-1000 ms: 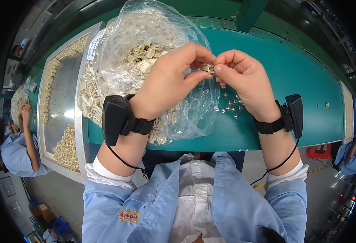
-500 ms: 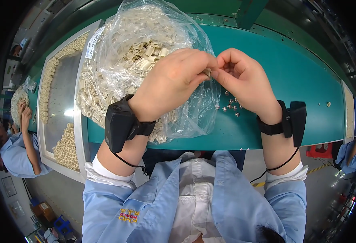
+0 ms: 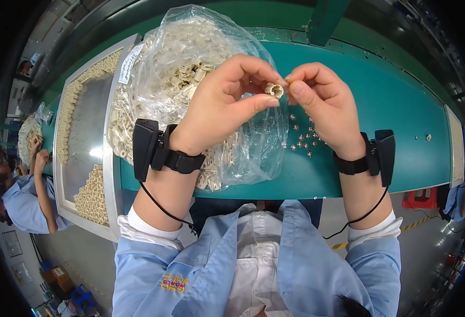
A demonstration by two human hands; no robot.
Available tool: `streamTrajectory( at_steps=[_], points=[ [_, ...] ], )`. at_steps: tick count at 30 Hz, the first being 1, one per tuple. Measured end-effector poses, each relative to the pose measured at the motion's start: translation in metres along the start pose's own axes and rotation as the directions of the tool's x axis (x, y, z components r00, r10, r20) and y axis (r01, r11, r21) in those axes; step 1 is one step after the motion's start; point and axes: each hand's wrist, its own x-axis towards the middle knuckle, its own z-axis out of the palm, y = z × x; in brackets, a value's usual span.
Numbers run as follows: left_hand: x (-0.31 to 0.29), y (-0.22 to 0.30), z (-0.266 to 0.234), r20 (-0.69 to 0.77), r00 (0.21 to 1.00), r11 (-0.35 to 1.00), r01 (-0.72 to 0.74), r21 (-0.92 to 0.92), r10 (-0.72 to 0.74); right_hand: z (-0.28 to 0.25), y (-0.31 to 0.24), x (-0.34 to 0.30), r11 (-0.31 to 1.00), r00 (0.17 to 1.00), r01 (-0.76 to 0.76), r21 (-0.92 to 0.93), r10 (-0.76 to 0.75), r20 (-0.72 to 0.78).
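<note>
My left hand (image 3: 211,108) pinches a cream plastic sleeve (image 3: 275,91) between thumb and fingers, its hollow round end facing me. Close by on its right is my right hand (image 3: 327,111), thumb and forefinger pressed together beside the sleeve. Whatever those fingertips may hold is too small or hidden to make out. Below the right hand, several small shiny metal pieces (image 3: 302,143) lie scattered on the green table (image 3: 396,116). Behind my left hand sits a clear plastic bag (image 3: 259,156) full of similar cream sleeves (image 3: 190,74).
To the left, a metal-framed tray (image 3: 111,174) holds rows of cream sleeves (image 3: 92,195) along its edges. A loose ring-like piece (image 3: 428,137) lies at the far right. A green post (image 3: 325,24) rises at the back. Another person (image 3: 29,203) works at the far left.
My left hand has turned and opened out, so the sleeve's hollow end now shows. The right fingertips have drawn slightly away from the left hand. More metal pieces are visible.
</note>
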Motion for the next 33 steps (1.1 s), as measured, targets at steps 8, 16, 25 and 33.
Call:
streamTrajectory(
  at_steps=[8, 16, 25, 33],
  points=[
    [-0.011, 0.004, -0.017, -0.226, 0.974, 0.994, 0.027, 0.101, -0.003, -0.008, 0.026, 0.007, 0.873, 0.992, -0.004, -0.488, -0.059, -0.112],
    [-0.074, 0.058, -0.007, -0.140, 0.939, 0.659, -0.108, 0.744, 0.313, -0.011, 0.020, -0.002, 0.880, 0.988, 0.001, -0.474, -0.075, -0.138],
    [-0.094, 0.060, 0.006, -0.082, 0.918, 0.724, -0.248, 0.644, 0.388, -0.002, 0.015, -0.003, 0.775, 0.996, -0.039, -0.630, -0.018, -0.084],
    [-0.095, 0.066, 0.012, -0.074, 0.913, 0.719, -0.265, 0.642, 0.402, -0.008, 0.018, 0.000, 0.815, 0.992, 0.004, -0.580, -0.076, -0.099]
  ],
)
